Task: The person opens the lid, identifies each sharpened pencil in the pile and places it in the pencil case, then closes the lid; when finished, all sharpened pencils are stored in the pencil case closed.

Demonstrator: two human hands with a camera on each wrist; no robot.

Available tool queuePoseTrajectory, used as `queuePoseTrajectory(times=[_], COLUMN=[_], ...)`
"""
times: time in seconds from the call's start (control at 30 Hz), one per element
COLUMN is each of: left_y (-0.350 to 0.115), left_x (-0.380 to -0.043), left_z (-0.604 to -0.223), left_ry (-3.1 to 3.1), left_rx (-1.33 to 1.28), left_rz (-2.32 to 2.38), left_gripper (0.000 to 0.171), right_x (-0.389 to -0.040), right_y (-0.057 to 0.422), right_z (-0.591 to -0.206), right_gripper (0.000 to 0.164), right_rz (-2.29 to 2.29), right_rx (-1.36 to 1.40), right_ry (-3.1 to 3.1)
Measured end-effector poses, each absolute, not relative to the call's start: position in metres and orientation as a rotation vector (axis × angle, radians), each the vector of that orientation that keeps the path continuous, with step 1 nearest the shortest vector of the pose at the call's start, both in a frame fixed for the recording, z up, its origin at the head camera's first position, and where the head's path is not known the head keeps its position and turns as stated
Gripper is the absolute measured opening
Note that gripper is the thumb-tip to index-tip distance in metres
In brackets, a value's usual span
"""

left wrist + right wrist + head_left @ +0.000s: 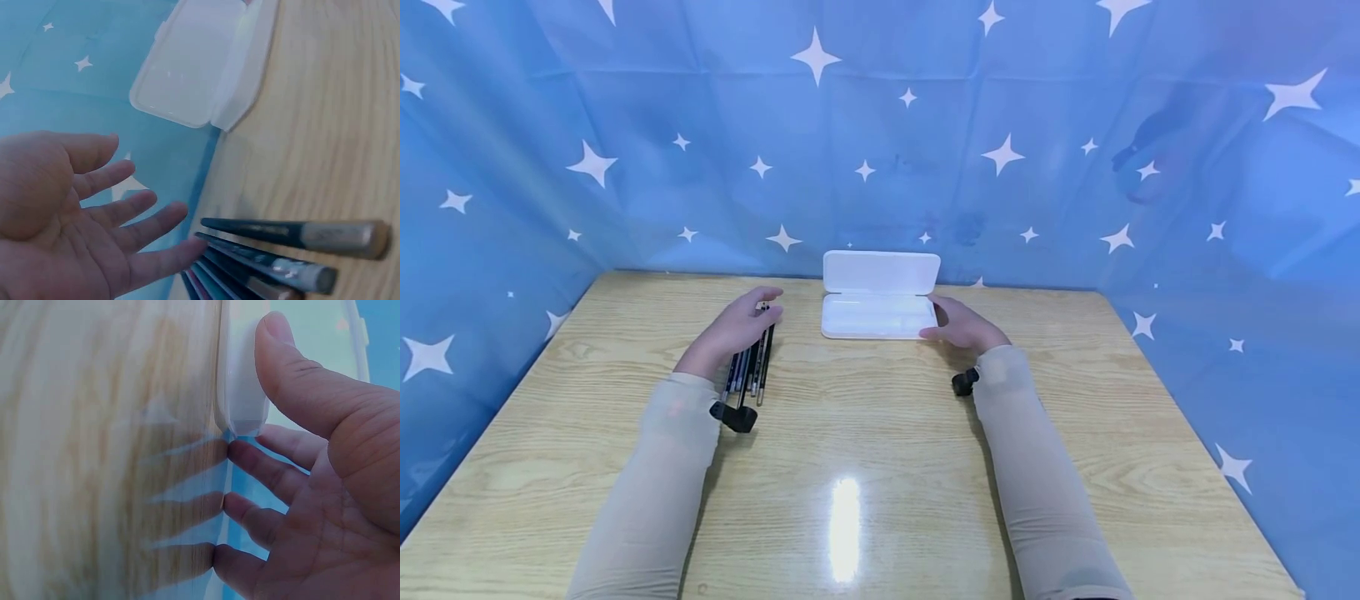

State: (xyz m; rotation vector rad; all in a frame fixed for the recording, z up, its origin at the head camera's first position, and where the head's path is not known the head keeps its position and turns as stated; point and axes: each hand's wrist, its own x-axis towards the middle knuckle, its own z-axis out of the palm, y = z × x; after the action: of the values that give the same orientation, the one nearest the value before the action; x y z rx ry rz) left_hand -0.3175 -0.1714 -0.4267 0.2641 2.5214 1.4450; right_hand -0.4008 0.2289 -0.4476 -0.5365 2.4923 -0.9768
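A white pencil case stands with its lid raised at the back of the wooden table. The right hand holds its right end, thumb at the front edge and fingers around the end. In the right wrist view the thumb lies over the case and the other fingertips touch the table. Over a bunch of dark pencils hovers the left hand, its fingers spread and holding nothing. Silver ends of the pencils show in the left wrist view; the hand hides part of the bunch in the head view.
A blue cloth with white stars hangs behind the table and along its sides. Bare wood table top lies between the forearms, with a bright light reflection on it. Each wrist wears a small black camera.
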Motion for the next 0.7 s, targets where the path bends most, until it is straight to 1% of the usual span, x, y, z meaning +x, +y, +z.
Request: queuePoseTrajectory(times=[0.27, 0.43, 0.7], left_y=[-0.171, -0.166, -0.158], left_x=[-0.319, -0.32, -0.32], left_z=[-0.43, -0.432, -0.435], left_ry=[2.503, 2.553, 2.579], left_rx=[0.279, 0.291, 0.291], left_rz=[1.431, 1.409, 1.39], left_gripper=[0.058, 0.054, 0.051], right_x=[-0.402, -0.403, -0.403], right_y=[0.229, 0.228, 0.23], right_z=[-0.451, -0.451, -0.45], right_gripper=[0.078, 0.076, 0.083], right_rz=[-0.977, -0.983, -0.938], right_rx=[-0.554, -0.594, -0.494], right_ry=[2.499, 2.487, 2.522])
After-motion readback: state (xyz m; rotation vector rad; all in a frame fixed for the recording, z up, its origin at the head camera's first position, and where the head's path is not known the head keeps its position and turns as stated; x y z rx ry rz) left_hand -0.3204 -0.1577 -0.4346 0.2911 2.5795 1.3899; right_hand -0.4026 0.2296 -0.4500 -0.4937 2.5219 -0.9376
